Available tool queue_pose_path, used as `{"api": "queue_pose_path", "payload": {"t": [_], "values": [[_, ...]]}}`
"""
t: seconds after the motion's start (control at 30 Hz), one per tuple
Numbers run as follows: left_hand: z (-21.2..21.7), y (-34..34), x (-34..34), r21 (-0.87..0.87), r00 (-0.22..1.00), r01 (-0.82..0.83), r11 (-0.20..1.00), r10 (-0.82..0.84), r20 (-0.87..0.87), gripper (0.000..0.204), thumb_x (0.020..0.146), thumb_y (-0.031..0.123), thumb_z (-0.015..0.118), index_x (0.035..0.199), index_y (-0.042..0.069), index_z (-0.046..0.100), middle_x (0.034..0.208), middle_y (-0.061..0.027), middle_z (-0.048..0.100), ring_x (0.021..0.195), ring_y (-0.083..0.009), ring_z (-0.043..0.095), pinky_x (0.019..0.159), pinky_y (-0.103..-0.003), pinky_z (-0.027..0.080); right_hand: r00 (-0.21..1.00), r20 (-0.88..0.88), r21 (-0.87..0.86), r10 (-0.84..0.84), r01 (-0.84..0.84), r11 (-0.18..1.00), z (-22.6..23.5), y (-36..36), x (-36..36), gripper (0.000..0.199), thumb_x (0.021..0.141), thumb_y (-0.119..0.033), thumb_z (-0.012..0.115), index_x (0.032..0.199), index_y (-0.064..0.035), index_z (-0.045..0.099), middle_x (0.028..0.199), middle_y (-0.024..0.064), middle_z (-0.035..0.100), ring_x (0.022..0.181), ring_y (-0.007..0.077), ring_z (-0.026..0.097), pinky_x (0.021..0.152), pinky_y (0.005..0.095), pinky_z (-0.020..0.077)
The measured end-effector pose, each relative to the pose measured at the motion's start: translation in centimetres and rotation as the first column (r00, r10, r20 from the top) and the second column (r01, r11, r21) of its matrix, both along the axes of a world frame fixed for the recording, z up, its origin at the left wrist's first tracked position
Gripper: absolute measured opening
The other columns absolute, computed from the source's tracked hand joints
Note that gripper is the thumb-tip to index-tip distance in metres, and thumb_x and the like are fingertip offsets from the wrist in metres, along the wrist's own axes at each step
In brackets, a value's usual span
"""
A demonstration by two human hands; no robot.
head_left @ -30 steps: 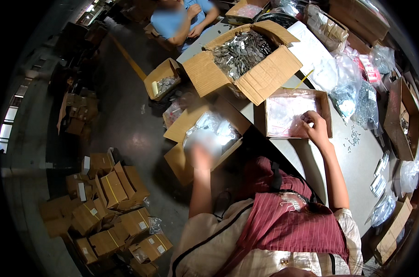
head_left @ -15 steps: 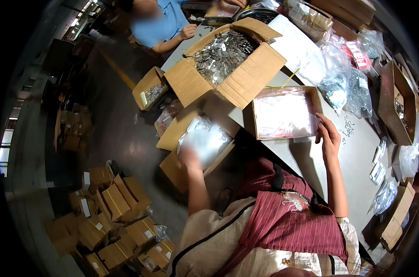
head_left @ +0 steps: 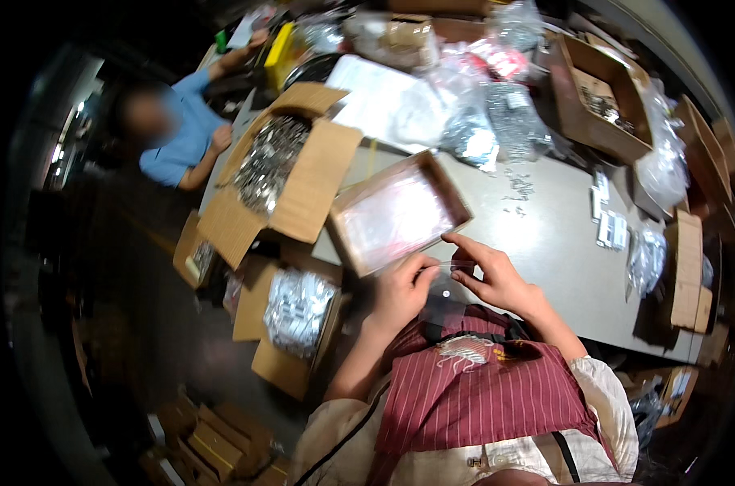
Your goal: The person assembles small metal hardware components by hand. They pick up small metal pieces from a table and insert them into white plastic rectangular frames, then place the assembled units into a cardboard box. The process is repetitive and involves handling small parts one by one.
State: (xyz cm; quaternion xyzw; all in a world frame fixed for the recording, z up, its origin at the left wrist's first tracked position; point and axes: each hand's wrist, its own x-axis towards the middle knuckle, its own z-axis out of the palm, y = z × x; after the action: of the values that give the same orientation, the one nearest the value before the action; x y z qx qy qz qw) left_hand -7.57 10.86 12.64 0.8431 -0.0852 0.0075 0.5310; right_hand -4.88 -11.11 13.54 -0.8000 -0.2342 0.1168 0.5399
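Observation:
A small clear plastic bag (head_left: 443,309) hangs between my two hands, in front of my striped apron. My left hand (head_left: 400,290) pinches its upper edge between thumb and fingers. At the other side, my right hand (head_left: 501,279) has its thumb and fingers on the same edge, the index finger stretched out. Just beyond my hands, a shallow cardboard box (head_left: 447,185) holds a stack of flat clear bags (head_left: 396,217). To the left and lower down, an open carton (head_left: 254,301) is filled with shiny filled plastic packets (head_left: 299,312).
A large open carton (head_left: 317,185) of loose metal parts (head_left: 272,162) stands on the grey table (head_left: 537,267). Small loose pieces (head_left: 518,190) and several filled bags (head_left: 517,121) lie farther off. A co-worker in a blue shirt (head_left: 161,158) is at the far left. Cartons (head_left: 214,441) cover the floor.
My left hand has left the packet carton and come up beside my right hand. The right hand has moved off the shallow box, and both now hold a clear bag. The view has turned right.

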Motion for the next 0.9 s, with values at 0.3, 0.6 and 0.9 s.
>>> {"api": "queue_pose_path", "payload": {"t": [0.3,0.6,0.9], "values": [[-1.4,-6.6,2.2,0.109,0.900,0.270,0.957,-0.291,0.325,0.009,0.088,0.002,0.067,0.094,0.003,0.073,0.087,-0.0147,0.068,0.082,-0.0349,0.066,0.072,-0.043,0.052,0.969,-0.161,0.088,-0.186,0.202,0.975,-0.8,-5.9,-2.1,0.053,0.091,-0.001,0.071,0.140,-0.0028,0.053,0.091,0.0048,0.067,0.084,0.0139,0.066,0.080,0.0314,0.0537],[1.0,-9.6,3.3,0.052,0.964,0.267,0.962,-0.268,-0.005,0.013,0.090,0.009,0.075,0.089,-0.001,0.067,0.084,-0.0119,0.067,0.073,-0.0218,0.065,0.066,-0.035,0.051,0.802,-0.597,0.299,0.017,0.202,0.933,-2.0,-9.9,-4.3,0.052,0.093,-0.008,0.073,0.141,-0.0059,0.052,0.094,0.0036,0.067,0.085,0.0134,0.062,0.079,0.0281,0.0508],[-1.6,-12.4,4.5,0.187,0.909,0.281,0.941,-0.324,0.263,0.020,0.083,0.013,0.080,0.089,0.002,0.065,0.082,-0.0100,0.064,0.078,-0.0262,0.065,0.071,-0.038,0.052,0.886,0.187,0.102,-0.424,0.412,0.905,-1.1,-11.6,-3.8,0.047,0.078,-0.004,0.067,0.125,-0.0040,0.063,0.112,0.0147,0.065,0.115,0.0332,0.060,0.105,0.0448,0.0453]]}}
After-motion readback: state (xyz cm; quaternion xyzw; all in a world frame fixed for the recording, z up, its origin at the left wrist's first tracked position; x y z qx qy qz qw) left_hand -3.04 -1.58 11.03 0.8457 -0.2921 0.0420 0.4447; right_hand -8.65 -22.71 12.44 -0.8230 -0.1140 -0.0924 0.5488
